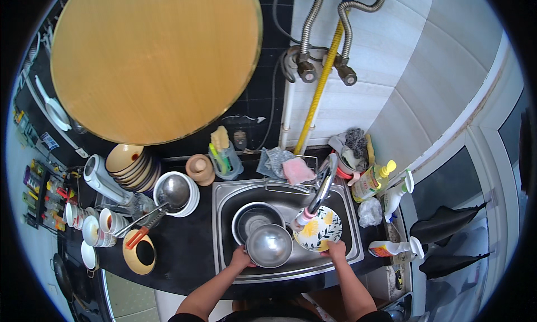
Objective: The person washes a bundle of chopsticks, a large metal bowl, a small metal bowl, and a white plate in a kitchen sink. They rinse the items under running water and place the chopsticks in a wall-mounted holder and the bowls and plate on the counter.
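Note:
My left hand [240,258] grips the near rim of a steel bowl [269,245] held over the steel sink [348,221]. Behind that bowl a dark metal pot [253,214] sits in the basin. My right hand [337,248] holds the lower edge of a white bowl with yellow flowers [320,228], tilted under the tap [320,192]. Both forearms come in from the bottom edge.
On the black counter [184,249] left of the sink lie stacked bowls [134,166], a ladle in a white bowl [174,191], cups [106,221] and a yellow dish [140,255]. Cloths [291,168], a brush holder [224,157] and spray bottles [391,247] ring the sink.

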`<state>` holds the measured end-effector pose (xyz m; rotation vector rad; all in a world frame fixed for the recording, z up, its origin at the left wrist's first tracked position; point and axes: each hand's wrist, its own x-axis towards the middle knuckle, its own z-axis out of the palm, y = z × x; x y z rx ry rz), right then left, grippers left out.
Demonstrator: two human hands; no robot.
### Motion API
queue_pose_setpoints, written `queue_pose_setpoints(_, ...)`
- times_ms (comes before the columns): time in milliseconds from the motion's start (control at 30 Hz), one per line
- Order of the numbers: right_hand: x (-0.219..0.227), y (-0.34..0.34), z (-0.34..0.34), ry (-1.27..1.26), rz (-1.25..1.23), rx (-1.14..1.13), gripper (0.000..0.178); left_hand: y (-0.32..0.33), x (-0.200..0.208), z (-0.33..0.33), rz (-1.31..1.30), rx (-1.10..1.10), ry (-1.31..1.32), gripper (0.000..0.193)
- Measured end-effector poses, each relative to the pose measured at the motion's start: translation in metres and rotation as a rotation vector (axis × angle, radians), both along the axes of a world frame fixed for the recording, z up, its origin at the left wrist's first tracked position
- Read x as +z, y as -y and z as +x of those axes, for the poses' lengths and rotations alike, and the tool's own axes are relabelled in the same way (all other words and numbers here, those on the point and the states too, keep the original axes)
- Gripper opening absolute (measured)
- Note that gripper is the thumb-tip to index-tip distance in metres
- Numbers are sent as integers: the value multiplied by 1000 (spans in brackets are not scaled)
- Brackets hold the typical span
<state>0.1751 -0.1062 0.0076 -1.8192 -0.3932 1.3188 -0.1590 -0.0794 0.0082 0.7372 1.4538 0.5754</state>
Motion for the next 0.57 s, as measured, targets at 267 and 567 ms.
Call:
queue_pose_setpoints(267, 30, -3, 37, -38, -5, -10, 32, -20, -103, 125, -218, -95, -10, 43)
queue_pose_setpoints(567, -2, -4, 30, -102, 2, 15, 32, -17, -229, 157, -372, 189, 214, 32)
